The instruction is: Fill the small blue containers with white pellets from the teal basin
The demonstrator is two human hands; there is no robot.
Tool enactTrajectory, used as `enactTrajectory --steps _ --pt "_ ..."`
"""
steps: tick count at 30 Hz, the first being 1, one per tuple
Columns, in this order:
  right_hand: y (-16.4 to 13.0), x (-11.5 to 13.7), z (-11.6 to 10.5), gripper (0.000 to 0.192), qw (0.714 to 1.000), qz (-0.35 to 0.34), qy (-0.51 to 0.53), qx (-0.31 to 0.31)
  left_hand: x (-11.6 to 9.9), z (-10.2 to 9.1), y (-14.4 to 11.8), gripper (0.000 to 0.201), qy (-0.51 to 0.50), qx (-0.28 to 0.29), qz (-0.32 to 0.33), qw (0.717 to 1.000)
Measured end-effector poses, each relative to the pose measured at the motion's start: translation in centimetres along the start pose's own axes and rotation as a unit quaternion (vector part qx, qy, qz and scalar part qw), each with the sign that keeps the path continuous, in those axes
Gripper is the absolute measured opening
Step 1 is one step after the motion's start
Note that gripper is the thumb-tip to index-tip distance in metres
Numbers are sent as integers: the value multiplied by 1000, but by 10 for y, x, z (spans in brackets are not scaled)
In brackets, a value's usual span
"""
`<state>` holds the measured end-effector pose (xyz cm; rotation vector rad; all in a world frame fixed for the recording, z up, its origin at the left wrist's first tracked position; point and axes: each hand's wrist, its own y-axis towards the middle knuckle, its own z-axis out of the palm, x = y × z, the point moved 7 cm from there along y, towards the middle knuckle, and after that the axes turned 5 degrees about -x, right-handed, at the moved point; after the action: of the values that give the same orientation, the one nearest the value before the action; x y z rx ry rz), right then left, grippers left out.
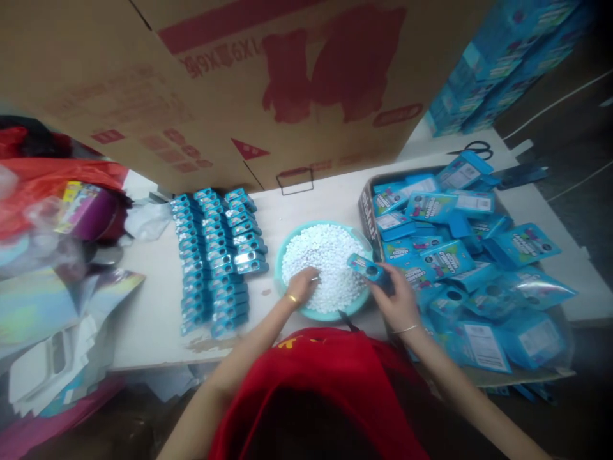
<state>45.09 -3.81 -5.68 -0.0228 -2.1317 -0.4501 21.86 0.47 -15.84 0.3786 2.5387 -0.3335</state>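
In the head view, the pale turquoise bowl (316,314) stood on the white desk (148,306), right in front of me, heaped with white pellets (330,252). My left hand (303,287) was over the pellets, at eight o'clock in the bowl, a gold band (292,298) around the wrist. Its fingers bent down toward them, but with the blur I could not tell whether they were together or apart, or pinching any pellets.

My right hand (397,297) was at the bowl's four o'clock edge, fingers clamped on a small blue box (368,268), which lay tilted, its far end above the pellets at three o'clock.

At nine o'clock from the bowl, more blue boxes (218,255) were set in three columns. At three o'clock, a shallow carton (368,214) was piled high with blue packages (445,259). Scissors (479,151) lay at two o'clock, near a tall blue stack (498,70). A big cardboard box (215,96) rose at twelve, and my red garment (306,364) filled six.
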Motion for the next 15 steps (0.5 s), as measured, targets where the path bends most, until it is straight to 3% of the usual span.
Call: enactTrajectory --steps 2,4,8,12,15 --pt "0 -3 -2 38 1000 21 4 -8 0 -2 1 23 -36 1 2 999" --pt "0 -5 -5 38 1000 27 2 -13 0 -15 -3 23 -83 2 16 996" --pt "0 -4 -4 36 1000 -5 -22 -4 -12 -66 -16 25 -123 -12 64 990" --pt "-1 8 8 36 996 -72 -47 34 -52 -117 -23 25 -88 9 128 988" --pt "-2 20 18 39 991 -108 -52 59 -88 -140 -22 23 -6 49 173 984"
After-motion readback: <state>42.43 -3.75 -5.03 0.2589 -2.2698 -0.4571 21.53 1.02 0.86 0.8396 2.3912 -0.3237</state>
